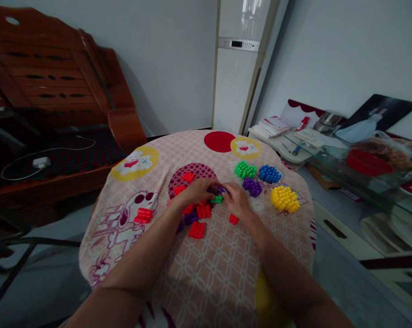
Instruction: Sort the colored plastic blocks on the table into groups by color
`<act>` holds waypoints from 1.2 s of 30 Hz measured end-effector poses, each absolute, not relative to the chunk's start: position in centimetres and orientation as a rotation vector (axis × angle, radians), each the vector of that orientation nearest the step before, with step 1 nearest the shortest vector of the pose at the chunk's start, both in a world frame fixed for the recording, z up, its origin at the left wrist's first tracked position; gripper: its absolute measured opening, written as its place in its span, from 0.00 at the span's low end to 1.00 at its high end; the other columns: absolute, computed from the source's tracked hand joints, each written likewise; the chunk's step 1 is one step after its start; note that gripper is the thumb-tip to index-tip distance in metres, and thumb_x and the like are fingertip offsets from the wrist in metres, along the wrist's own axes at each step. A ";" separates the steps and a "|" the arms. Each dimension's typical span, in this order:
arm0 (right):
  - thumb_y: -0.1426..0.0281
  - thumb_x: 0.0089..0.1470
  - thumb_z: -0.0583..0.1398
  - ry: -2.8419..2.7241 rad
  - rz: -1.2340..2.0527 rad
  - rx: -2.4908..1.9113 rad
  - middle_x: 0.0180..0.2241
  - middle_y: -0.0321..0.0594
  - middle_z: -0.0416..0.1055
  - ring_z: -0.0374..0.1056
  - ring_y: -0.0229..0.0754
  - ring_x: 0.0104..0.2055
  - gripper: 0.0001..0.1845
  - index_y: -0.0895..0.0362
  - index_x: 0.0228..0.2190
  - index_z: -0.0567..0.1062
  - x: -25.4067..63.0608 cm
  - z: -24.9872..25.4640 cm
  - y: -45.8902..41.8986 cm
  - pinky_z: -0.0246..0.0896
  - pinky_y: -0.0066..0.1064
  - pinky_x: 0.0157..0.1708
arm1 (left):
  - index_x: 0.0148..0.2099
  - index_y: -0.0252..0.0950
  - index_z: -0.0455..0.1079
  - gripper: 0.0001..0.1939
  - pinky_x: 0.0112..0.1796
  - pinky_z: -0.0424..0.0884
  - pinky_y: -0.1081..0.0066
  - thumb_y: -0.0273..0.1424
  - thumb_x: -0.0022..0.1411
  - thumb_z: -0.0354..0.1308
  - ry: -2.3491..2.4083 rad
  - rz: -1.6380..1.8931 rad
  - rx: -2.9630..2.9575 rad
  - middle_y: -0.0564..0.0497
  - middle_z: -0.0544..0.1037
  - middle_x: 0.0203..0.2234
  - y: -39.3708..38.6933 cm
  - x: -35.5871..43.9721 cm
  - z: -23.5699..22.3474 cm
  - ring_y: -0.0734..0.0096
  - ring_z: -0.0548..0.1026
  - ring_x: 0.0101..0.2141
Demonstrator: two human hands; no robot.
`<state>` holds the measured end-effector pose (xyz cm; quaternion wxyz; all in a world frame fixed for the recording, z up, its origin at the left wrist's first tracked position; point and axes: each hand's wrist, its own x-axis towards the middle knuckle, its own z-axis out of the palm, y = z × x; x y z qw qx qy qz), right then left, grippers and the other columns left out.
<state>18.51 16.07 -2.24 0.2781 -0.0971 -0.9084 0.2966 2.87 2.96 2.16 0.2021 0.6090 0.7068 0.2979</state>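
Holding purple plastic (222, 190) | patterned tablecloth (222, 269) | wooden bench (52, 77) left | pale wall (171, 59)

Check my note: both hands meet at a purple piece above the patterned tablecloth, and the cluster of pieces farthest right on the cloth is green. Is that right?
Not quite: the head view shows that the rightmost cluster is yellow, not green. The rest stands: the left hand and right hand meet at a purple piece above the patterned tablecloth.
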 end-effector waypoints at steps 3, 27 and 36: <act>0.73 0.57 0.58 -2.502 0.779 -0.214 0.50 0.47 0.74 0.69 0.47 0.53 0.18 0.55 0.49 0.77 18.2 -2.8 15.8 0.64 0.40 0.56 | 0.44 0.36 0.76 0.17 0.40 0.71 0.72 0.21 0.52 0.58 2.043 0.858 1.671 0.50 0.82 0.35 3.2 2.6 1.5 0.67 0.78 0.37; 0.73 0.52 0.66 -2.722 0.543 0.065 0.65 0.52 0.58 0.51 0.54 0.68 0.11 0.57 0.40 0.79 18.8 -2.3 14.5 0.51 0.52 0.65 | 0.38 0.36 0.77 0.10 0.40 0.70 0.72 0.26 0.56 0.56 2.153 0.859 1.606 0.50 0.83 0.34 3.3 2.0 0.6 0.68 0.78 0.35; 0.71 0.56 0.62 -2.501 0.689 -0.160 0.49 0.49 0.76 0.71 0.47 0.52 0.06 0.57 0.36 0.79 18.9 -1.3 15.3 0.65 0.41 0.55 | 0.36 0.36 0.76 0.09 0.38 0.70 0.73 0.28 0.56 0.55 2.111 0.899 1.588 0.51 0.81 0.31 3.2 1.5 0.1 0.69 0.77 0.33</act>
